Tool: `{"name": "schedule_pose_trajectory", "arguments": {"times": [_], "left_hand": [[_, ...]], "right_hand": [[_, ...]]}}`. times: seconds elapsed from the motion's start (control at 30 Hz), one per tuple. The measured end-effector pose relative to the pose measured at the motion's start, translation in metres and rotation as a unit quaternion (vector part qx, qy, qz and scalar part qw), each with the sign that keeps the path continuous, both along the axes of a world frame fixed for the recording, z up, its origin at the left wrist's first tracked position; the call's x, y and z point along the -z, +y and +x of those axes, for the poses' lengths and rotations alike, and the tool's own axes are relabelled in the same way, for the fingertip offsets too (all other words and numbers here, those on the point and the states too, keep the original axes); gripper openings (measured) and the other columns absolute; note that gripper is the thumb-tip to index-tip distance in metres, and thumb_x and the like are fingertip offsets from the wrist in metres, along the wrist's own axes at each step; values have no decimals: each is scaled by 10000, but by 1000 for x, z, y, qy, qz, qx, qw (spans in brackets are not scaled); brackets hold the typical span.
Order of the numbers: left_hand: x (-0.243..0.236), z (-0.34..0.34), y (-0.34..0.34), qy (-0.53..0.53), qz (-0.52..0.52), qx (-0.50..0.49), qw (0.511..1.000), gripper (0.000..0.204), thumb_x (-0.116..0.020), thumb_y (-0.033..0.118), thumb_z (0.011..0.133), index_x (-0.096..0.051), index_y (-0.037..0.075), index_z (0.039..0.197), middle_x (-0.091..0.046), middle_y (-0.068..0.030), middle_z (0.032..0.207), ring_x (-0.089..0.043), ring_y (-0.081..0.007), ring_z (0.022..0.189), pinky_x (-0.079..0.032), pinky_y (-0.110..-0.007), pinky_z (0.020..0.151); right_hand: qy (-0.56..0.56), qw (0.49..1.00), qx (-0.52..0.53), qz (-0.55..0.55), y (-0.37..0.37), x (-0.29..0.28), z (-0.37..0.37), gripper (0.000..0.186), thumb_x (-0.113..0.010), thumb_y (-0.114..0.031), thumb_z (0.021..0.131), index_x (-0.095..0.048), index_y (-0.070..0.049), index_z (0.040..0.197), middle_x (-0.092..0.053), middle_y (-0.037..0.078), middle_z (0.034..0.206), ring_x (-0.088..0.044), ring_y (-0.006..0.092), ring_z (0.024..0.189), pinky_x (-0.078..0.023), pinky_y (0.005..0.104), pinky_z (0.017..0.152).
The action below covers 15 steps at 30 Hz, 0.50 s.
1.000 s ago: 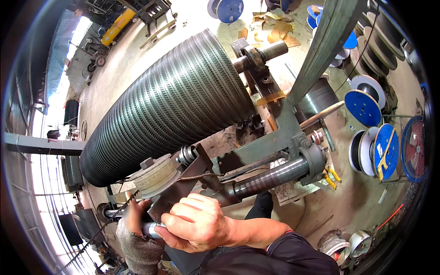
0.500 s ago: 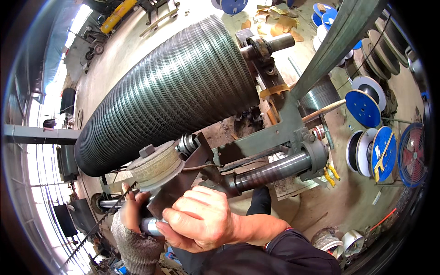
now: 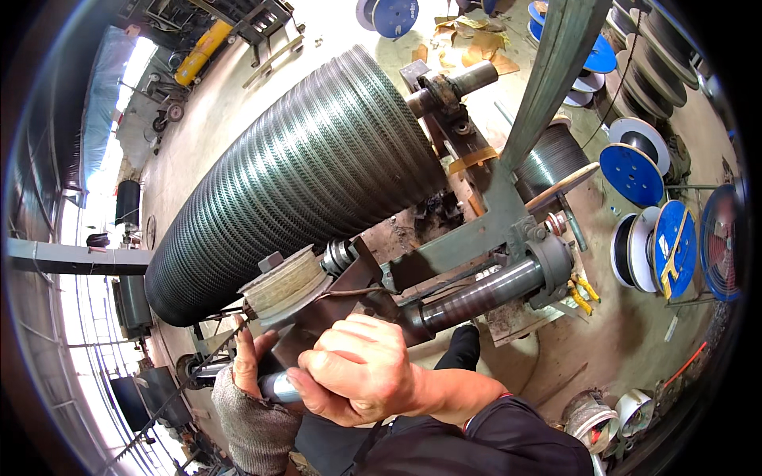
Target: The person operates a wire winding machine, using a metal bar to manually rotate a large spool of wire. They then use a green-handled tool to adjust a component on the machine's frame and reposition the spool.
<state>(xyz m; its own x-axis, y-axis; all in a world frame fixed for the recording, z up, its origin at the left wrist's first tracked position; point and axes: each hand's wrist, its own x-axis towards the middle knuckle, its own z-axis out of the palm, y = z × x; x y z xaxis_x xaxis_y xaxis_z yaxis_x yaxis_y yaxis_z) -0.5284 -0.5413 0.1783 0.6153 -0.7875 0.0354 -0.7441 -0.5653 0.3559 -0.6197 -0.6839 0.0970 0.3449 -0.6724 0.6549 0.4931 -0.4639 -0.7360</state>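
My right hand (image 3: 357, 369) is wrapped round a short grey metal cylinder (image 3: 279, 387) below a dark metal bracket (image 3: 305, 329). My left hand (image 3: 248, 361), in a grey knitted covering with bare fingers, is at the cylinder's left end. Its fingers curl beside the bracket, partly hidden. A dark wire rope (image 3: 184, 382) passes by its fingertips. Above the hands sits a worn, pale grooved pulley (image 3: 287, 284) with a bolt on top. Beyond it lies a large drum wound with dark steel wire rope (image 3: 309, 166). A thick dark shaft (image 3: 484, 295) runs right from the bracket.
A green metal frame (image 3: 452, 238) and a slanting post (image 3: 552, 87) stand right of the drum. Blue-flanged reels (image 3: 631, 173) line the right side. Buckets (image 3: 591, 424) stand at lower right. Yellow-ended tools (image 3: 583, 292) lie near the shaft's end.
The view has shifted, so the hands, pulley and bracket appear slightly farther right. My right hand keeps its grip on the cylinder, and my left hand stays beside the bracket.
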Motion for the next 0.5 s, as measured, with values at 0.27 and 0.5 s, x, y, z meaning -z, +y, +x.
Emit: {"name": "schedule_pose_trajectory", "arguments": {"times": [0.27,0.5], "left_hand": [[-4,-3,-6,-30,11,16,999,948,-803,265,772,-332,53,1567,-709,-199,1178,-709,-320,989,-539,-388,868],[-3,-6,-4,-15,-10,45,999,745,-622,116,908,-299,20,1573,-686,-220,1237,-685,-314,1122,-533,-374,913]], "right_hand": [[17,1000,7,7,4,3,-1,111,-757,-55,792,-648,-37,785,-591,53,633,-532,210,485,-375,319,465],[38,999,-9,-5,3,3,-5,115,-758,-52,795,-645,-32,793,-599,53,637,-540,215,487,-391,319,468]]}}
